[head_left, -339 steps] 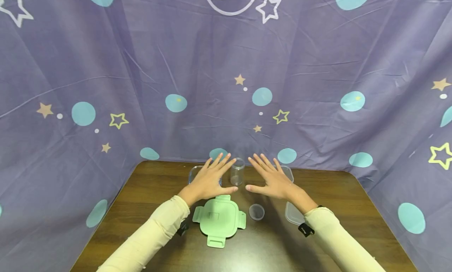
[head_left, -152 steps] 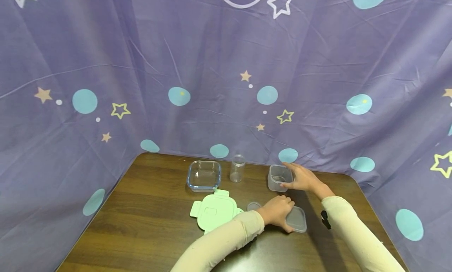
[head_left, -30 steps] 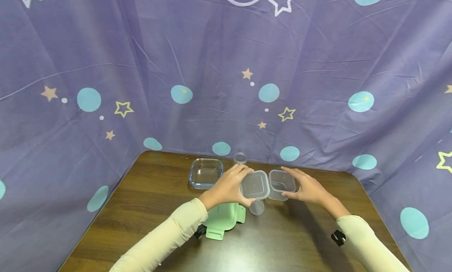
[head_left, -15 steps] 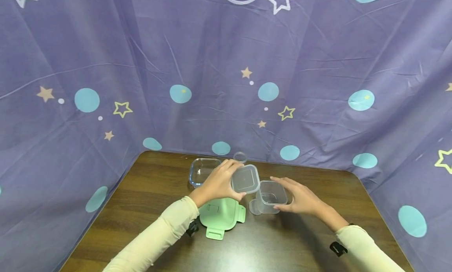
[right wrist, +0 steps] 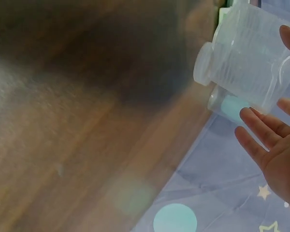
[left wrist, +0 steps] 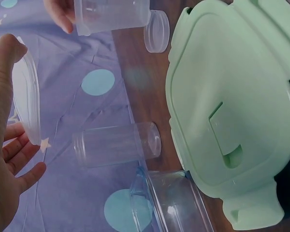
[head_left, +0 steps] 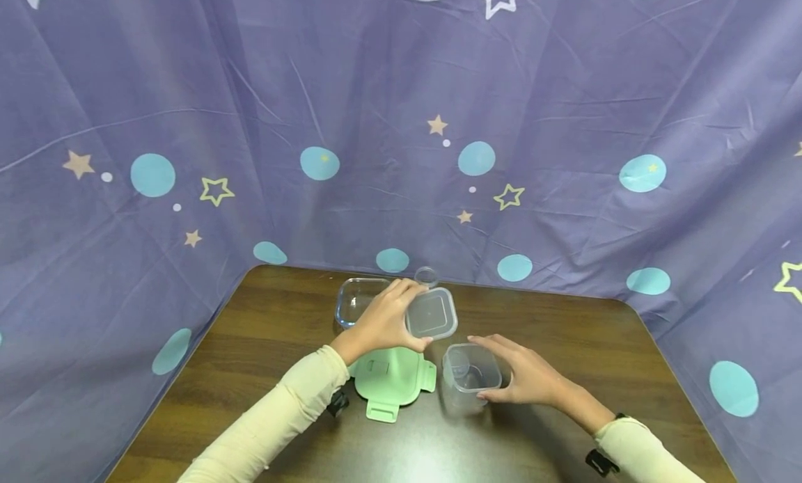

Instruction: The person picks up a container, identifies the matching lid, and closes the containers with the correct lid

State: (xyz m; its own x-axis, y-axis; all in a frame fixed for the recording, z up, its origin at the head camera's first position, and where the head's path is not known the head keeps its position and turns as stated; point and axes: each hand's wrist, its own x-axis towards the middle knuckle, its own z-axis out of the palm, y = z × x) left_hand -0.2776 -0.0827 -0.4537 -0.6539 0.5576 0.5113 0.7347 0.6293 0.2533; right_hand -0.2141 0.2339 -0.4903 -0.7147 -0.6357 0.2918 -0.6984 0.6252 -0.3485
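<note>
Translucent plastic container [head_left: 471, 375] is just right of lower centre in the head frame, rim upward, gripped by the right hand [head_left: 528, 373]. The left hand [head_left: 386, 321] grips the square lid [head_left: 432, 314] by opposite edges, above-left of the container, apart from it.

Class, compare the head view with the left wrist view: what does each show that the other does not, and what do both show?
Only the head view: both cream sleeves and the two far corners of the table.

Only the left wrist view: the body and base of the clear jar, and the small round lid uncovered; from the head it shows only through the container.

Both: the left hand holding the clear square lid, the right hand at the clear container, the green lid, the glass dish and the patterned curtain.
</note>
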